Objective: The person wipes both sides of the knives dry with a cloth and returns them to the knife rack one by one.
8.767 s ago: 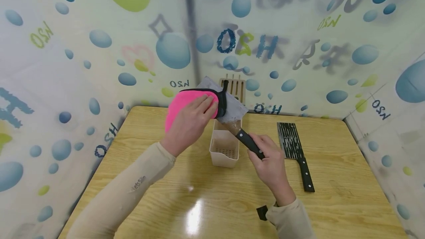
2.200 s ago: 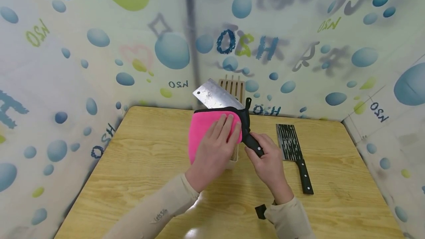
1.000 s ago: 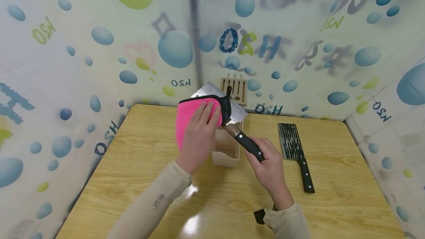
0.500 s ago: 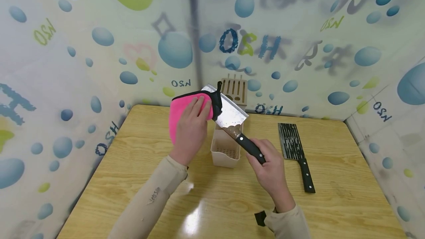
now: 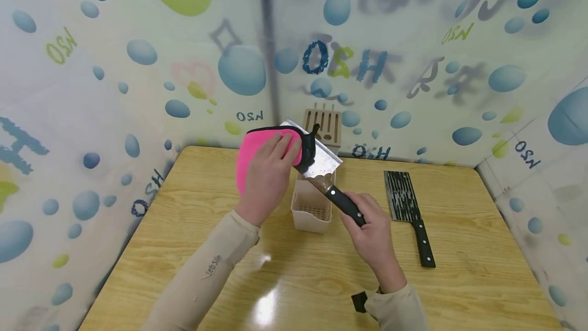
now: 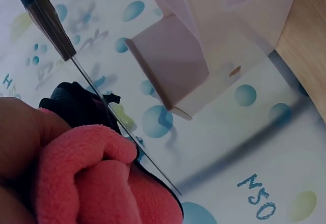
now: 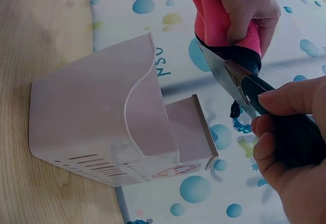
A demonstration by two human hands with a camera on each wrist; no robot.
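My right hand (image 5: 374, 239) grips the black handle (image 5: 345, 205) of a cleaver, whose shiny blade (image 5: 323, 162) points up and left above the holder, brown near the handle. My left hand (image 5: 266, 180) pinches a pink cleaning cloth (image 5: 250, 155) with black trim against the blade, covering its middle. From the right wrist view, the left thumb and fingers squeeze the cloth (image 7: 209, 15) over the blade. The left wrist view shows the blade (image 6: 127, 130) edge-on beside the cloth. Part of the far blade end is hidden in the head view.
A beige knife holder (image 5: 311, 218) with a slotted upper rack (image 5: 323, 122) stands beneath the cleaver, near the table's back edge. Right of it, a second cleaver (image 5: 404, 203) with a black-and-silver blade lies on the wooden table (image 5: 197, 249). Printed cloth walls (image 5: 404, 65) surround the table.
Over these seconds the left hand has slid the cloth along the blade, toward the handle and back up-left; in the last half second it shifted slightly right. The right hand stays nearly still.
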